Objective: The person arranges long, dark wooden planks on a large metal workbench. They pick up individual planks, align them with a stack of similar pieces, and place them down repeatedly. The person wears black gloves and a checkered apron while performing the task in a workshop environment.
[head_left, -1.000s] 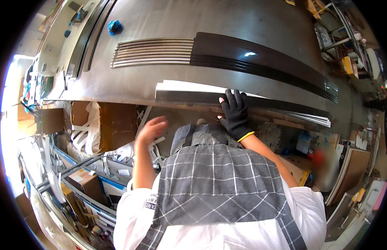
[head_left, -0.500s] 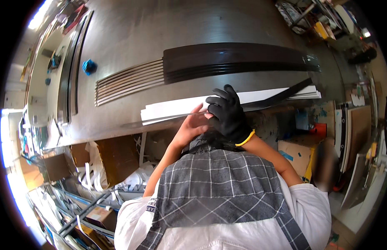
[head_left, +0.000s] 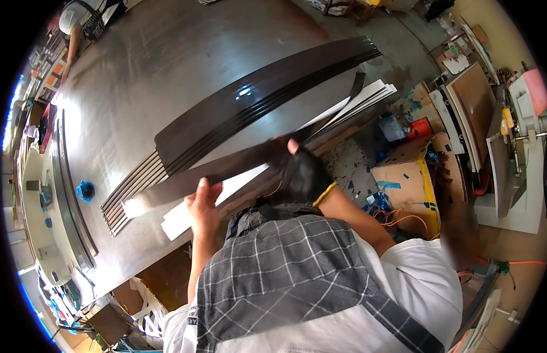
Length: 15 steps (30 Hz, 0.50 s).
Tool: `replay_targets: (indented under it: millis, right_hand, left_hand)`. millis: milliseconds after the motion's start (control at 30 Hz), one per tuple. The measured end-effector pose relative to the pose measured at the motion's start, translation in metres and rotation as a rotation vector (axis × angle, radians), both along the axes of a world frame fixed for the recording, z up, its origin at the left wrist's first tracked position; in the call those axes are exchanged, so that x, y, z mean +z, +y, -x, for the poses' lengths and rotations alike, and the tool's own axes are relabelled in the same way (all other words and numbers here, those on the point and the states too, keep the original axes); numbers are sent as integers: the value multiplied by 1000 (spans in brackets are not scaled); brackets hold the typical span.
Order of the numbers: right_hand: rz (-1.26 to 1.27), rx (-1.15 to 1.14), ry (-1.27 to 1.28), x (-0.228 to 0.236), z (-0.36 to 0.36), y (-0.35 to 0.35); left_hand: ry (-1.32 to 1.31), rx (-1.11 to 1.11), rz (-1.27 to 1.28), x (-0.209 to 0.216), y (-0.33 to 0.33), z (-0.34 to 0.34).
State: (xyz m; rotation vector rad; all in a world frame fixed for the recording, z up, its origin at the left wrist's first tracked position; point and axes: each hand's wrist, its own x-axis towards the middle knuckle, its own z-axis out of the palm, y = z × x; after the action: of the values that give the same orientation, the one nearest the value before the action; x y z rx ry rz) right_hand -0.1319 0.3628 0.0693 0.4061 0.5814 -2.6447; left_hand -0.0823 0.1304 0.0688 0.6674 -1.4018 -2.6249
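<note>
A long, thin dark strip (head_left: 226,166) lies slantwise across my front, its left end catching bright light. My bare left hand (head_left: 204,203) grips its near edge, thumb on top. Further along to the right, my right hand (head_left: 306,175), in a black glove with the thumb tip bare, is closed on the same strip. White strips (head_left: 179,222) lie beneath it along the table's near edge, partly hidden. Just beyond, a stack of dark brown strips (head_left: 226,106) rests on the table, with narrow-edged lengths (head_left: 132,191) sticking out at its left end.
The large metal table (head_left: 150,76) stretches away. A crumpled blue thing (head_left: 85,190) and long dark bars (head_left: 70,194) lie at its left. A person's arm (head_left: 73,50) shows at the far left corner. A cardboard box (head_left: 403,179) and leaning boards (head_left: 473,109) stand at right.
My view has turned, and the table now slants up to the right. The strip has been tipped from edge-on to show its broad face. My hands have moved further apart along it.
</note>
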Motion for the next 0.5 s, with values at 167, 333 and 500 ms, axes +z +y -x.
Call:
replay_targets:
  millis: [167,333,500]
  right_hand:
    - [-356,-238,-25,4,63,64]
    - [-456,-355,-13,-19,119,143]
    - [-760,-437,22,-29,171,216]
  left_hand:
    - [-58,244,-43,-27,-60,-14]
    - [-42,206,-88,-41,-91,-19]
    - [-82,157,-8,-40,-83,4]
